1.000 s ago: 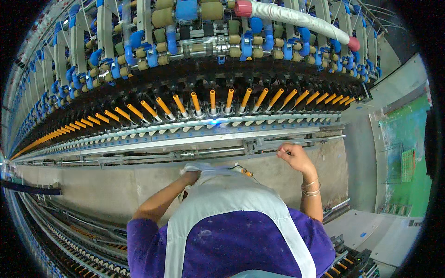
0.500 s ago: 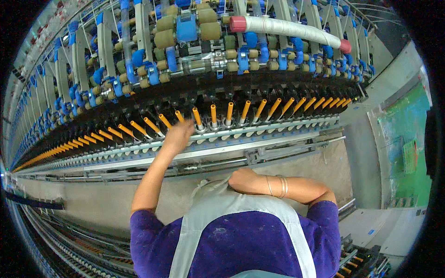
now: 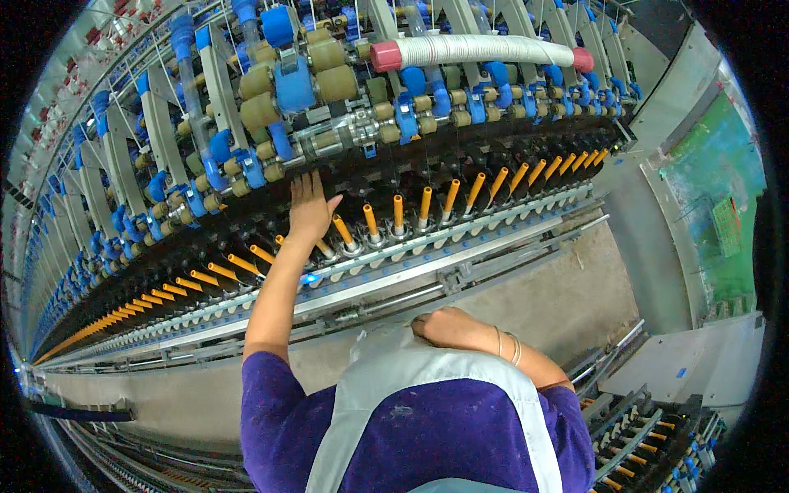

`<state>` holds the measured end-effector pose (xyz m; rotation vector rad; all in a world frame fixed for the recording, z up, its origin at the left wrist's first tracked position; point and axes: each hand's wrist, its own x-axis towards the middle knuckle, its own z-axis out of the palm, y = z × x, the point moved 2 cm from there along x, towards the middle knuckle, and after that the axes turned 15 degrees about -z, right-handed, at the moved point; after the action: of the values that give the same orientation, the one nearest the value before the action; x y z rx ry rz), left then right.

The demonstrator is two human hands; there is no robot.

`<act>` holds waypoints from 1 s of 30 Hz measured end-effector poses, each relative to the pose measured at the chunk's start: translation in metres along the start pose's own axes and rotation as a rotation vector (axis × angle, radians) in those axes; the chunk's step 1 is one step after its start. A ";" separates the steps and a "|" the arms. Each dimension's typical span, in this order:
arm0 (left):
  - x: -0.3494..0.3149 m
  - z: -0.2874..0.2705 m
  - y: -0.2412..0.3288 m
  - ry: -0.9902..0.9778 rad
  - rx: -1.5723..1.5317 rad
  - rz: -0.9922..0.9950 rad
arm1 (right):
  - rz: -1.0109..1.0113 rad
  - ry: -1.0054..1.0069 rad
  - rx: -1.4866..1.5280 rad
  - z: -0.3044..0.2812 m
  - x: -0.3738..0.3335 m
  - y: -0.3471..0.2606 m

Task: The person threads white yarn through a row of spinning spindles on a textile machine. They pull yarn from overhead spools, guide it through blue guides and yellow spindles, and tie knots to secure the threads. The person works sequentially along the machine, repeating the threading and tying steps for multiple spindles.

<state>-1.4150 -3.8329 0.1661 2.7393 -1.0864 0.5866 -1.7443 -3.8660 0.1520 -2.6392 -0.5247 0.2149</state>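
My left hand (image 3: 311,212) reaches over a row of orange bobbin tubes (image 3: 398,212) on a spinning machine. Its fingers are stretched out with the thumb apart, in the dark strip just below the rollers. Whether the fingertips touch anything there is hard to see. Some tubes beside the wrist are partly covered by the hand and forearm. My right hand (image 3: 454,329) is curled closed at the front of my pale grey apron (image 3: 386,361). What its fingers hold, if anything, is hidden.
Blue-capped drafting arms (image 3: 220,82) and olive rollers (image 3: 327,54) run above the tubes. A white tube-like roll with red ends (image 3: 485,51) lies across them. A metal rail (image 3: 394,275) fronts the machine, with a blue light (image 3: 309,279) lit on it. Another machine (image 3: 637,448) stands behind at lower right.
My left hand has moved up from the bobbin tubes to the strip below the rollers, its fingers now straightened. A blue light now shows on the rail. My right hand stays at the apron.
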 end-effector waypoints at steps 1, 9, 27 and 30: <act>0.012 0.012 0.000 -0.016 0.018 -0.040 | 0.018 0.008 0.014 0.001 0.002 0.000; 0.089 0.061 0.007 0.184 -0.055 0.064 | 0.005 0.074 0.150 0.013 0.008 0.013; 0.080 0.060 -0.007 -0.562 -0.087 0.008 | 0.188 0.484 0.305 0.025 -0.042 0.027; 0.068 0.048 0.009 -0.515 -0.056 -0.067 | 0.128 0.435 0.322 0.028 -0.037 0.030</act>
<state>-1.3613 -3.8948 0.1491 2.9364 -1.0674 -0.1741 -1.7745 -3.8944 0.1161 -2.3068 -0.1583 -0.2183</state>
